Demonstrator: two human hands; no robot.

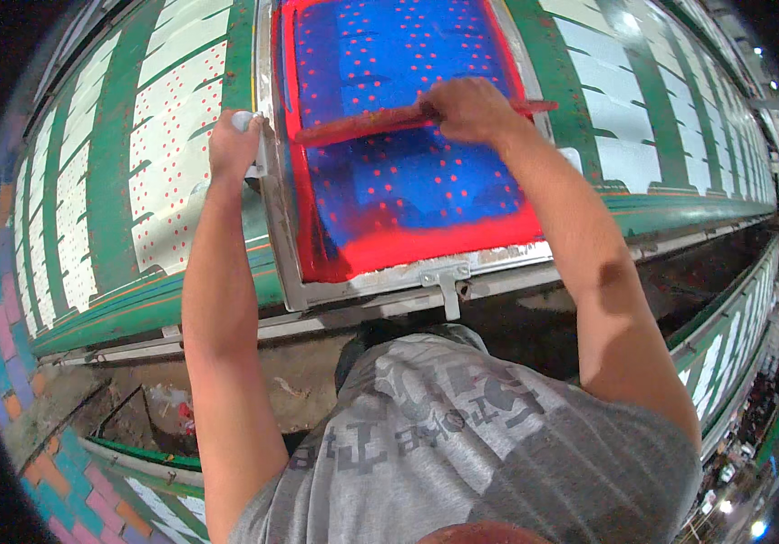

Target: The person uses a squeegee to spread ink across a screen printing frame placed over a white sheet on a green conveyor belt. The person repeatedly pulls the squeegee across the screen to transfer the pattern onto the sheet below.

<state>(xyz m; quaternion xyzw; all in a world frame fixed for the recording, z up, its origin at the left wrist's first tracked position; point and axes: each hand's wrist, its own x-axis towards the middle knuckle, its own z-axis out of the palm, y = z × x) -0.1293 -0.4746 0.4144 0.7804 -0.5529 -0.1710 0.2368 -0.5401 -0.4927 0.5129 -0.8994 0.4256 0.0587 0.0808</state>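
Observation:
A screen-printing frame (281,218) lies on the long green table in front of me. Its blue mesh (417,177) is dotted with small red spots, and red ink (444,247) is smeared along the near edge and sides. My right hand (473,111) grips a long red-stained squeegee (362,125) near its middle; the squeegee lies slantwise across the mesh. At the frame's left side, my left hand (233,150) is closed around a pale rounded knob (242,121). The fingers of my left hand are partly hidden.
White fabric panels (172,154) printed with red dots lie left of the frame; plain white panels (603,100) lie to the right. A metal bracket (447,281) sticks out from the frame's near edge. Another green table (725,313) stands at lower right.

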